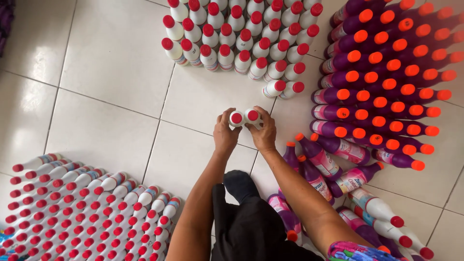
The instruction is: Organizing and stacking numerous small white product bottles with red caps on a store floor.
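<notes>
My left hand (225, 134) grips a white bottle with a red cap (236, 118), standing upright on the tiled floor. My right hand (264, 133) grips a second white bottle with a red cap (252, 116) right beside it, the two caps touching. Both hands are in the middle of the view, just in front of a big cluster of the same white red-capped bottles (241, 36).
Purple bottles with orange caps (382, 77) stand massed at the right. Several purple and white bottles lie loose (338, 169) by my right arm. Another dense block of white red-capped bottles (82, 208) fills the lower left. My dark-clothed knee (241, 217) is below the hands.
</notes>
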